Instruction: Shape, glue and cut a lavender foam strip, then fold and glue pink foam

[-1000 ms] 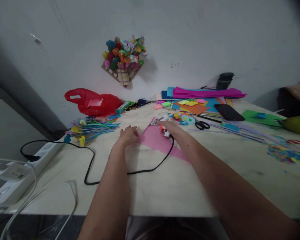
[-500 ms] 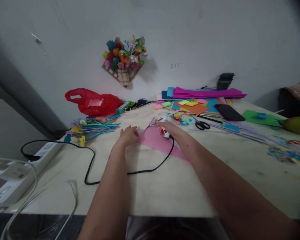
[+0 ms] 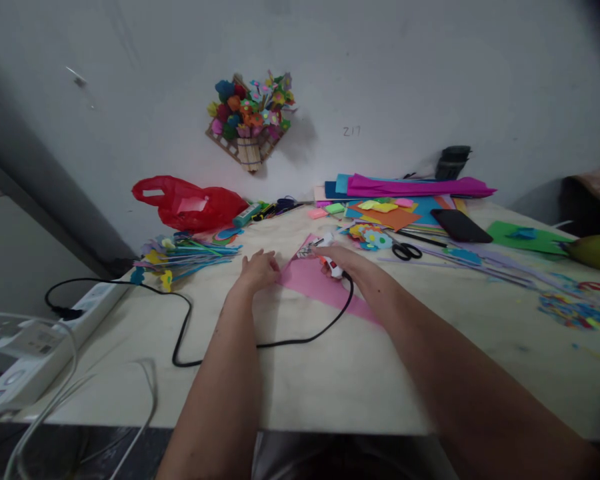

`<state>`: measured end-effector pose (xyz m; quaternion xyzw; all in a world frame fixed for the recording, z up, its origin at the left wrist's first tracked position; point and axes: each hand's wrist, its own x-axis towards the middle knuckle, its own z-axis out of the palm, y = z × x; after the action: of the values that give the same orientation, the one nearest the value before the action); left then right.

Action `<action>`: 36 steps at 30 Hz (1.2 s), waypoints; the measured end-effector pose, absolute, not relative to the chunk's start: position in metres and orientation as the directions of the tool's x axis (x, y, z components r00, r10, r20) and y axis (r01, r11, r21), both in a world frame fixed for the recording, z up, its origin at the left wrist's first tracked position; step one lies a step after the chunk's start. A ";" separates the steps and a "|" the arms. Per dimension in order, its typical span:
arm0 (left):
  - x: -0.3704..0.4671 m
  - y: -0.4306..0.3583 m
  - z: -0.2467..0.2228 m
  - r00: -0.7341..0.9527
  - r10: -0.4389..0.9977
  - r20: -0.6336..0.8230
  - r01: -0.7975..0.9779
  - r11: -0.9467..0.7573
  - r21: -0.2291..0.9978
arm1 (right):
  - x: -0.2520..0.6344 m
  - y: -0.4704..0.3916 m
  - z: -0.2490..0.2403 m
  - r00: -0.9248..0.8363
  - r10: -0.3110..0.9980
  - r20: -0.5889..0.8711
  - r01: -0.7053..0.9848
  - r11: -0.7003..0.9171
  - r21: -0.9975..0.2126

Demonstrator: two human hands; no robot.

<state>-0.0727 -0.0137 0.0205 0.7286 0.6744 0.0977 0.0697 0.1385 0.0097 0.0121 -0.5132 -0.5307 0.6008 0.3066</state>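
Note:
A sheet of pink paper (image 3: 316, 288) lies on the table in front of me, its far left side lifted or folded up. My left hand (image 3: 260, 269) is at the paper's left corner, thumb and fingers closed on its edge. In my right hand (image 3: 336, 257) is a white glue gun (image 3: 334, 268) with an orange trigger. Its front end points left, close over the raised paper edge; the exact nozzle tip is hard to make out. A black cord runs from the gun's handle under my left forearm.
The cord reaches a white power strip (image 3: 55, 343) at left. Flower stems (image 3: 195, 259) and a red plastic bag (image 3: 190, 203) lie back left. Scissors (image 3: 407, 251), paper flowers (image 3: 373, 237), a black phone (image 3: 461, 225) and coloured sheets (image 3: 420, 185) lie right. Flowers hang on the wall.
The glue gun has shifted slightly left and towards me along the raised paper edge. My left hand stays at the paper's corner. The whole view has moved a little.

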 end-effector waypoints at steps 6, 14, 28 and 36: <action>-0.072 -0.013 0.021 0.067 0.996 0.054 0.971 -0.078 0.225 | 0.138 0.009 0.012 -0.249 0.930 -0.270 0.164 -0.234 -0.958; -0.072 -0.013 0.021 0.074 0.996 0.059 0.971 -0.085 0.222 | 0.137 0.009 0.013 -0.192 0.954 -0.228 0.097 -0.213 -0.972; -0.071 -0.011 0.019 0.053 0.997 0.062 0.970 -0.066 0.233 | 0.136 0.009 0.015 -0.235 0.914 -0.330 0.201 -0.286 -0.937; -0.071 -0.008 0.015 0.048 0.994 0.102 0.973 -0.069 0.219 | 0.135 0.003 0.020 -0.235 0.915 -0.329 0.179 -0.292 -0.940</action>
<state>-0.0714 -0.0079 0.0155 0.7223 0.6808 0.1128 0.0450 0.1350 0.0027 0.0204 -0.5365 -0.5095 0.5984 0.3075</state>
